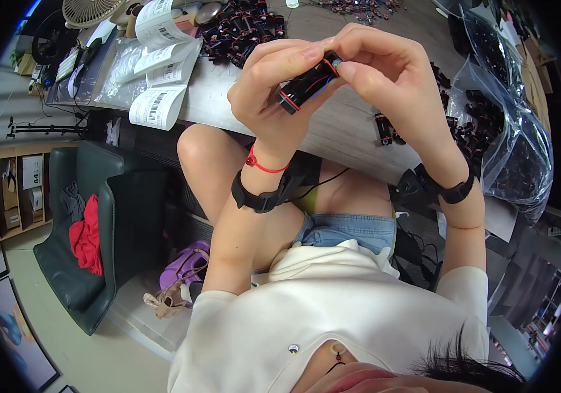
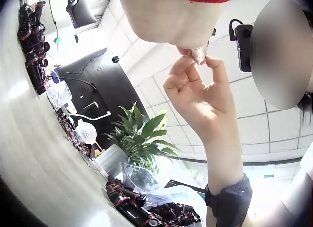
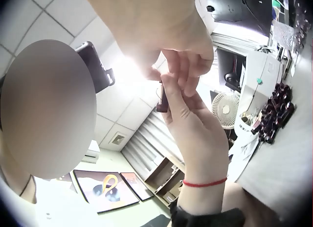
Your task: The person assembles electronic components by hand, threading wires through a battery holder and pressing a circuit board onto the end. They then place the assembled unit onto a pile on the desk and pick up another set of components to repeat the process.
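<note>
A black cylindrical part (image 1: 308, 86) with red rings and red and blue wires is held up above the table. The left hand (image 1: 268, 85) grips its body, fingers curled round it; in the right wrist view the left hand (image 3: 198, 134) holds the part's dark end (image 3: 163, 99). At the part's upper end, the thumb and index finger of the right hand (image 1: 392, 78) pinch close together by the wires. The left wrist view shows the right hand (image 2: 200, 90) with its fingertips meeting the left hand's, the part hidden there.
A pile of similar black parts (image 1: 244, 29) lies at the table's far side. Loose parts lie beside a clear plastic bag (image 1: 516, 150) at the right. Labelled sheets (image 1: 156, 108) rest at the left of the table (image 1: 211, 98). A green chair (image 1: 123, 196) stands at the left.
</note>
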A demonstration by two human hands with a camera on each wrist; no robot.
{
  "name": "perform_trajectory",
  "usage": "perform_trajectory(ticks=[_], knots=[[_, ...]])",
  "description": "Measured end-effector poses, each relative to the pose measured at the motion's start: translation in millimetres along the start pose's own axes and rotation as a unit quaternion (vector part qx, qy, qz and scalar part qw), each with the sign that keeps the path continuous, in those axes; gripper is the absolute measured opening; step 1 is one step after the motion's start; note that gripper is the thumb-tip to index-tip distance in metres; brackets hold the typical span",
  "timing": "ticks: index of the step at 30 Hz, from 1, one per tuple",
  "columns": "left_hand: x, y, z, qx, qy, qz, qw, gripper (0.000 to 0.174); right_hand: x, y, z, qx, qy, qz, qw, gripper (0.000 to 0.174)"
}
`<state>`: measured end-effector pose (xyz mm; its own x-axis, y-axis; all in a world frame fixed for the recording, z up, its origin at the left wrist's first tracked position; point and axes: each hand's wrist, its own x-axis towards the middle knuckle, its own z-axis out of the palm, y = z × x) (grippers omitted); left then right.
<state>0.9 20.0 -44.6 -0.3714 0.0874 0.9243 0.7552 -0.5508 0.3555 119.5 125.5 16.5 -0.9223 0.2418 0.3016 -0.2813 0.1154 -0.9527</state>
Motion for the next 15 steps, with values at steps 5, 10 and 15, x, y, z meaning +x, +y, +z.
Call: perform_trajectory(ticks=[5, 10, 15], knots=[[0, -2, -5, -0.005, -0.015, -0.003, 1.000, 0.046, 1, -2, -3, -0.073, -0.004, -0.032, 0.997, 0.008], [21, 1, -11, 0.093, -0.113, 0.041, 0.988, 0.047, 8, -4, -20, -0.260, 0.026, -0.106, 0.959, 0.009], [22, 9, 1, 0.222, -0.134, -0.009, 0.966, 0.049, 11, -10, -23, -0.381, 0.086, -0.133, 0.911, 0.011]])
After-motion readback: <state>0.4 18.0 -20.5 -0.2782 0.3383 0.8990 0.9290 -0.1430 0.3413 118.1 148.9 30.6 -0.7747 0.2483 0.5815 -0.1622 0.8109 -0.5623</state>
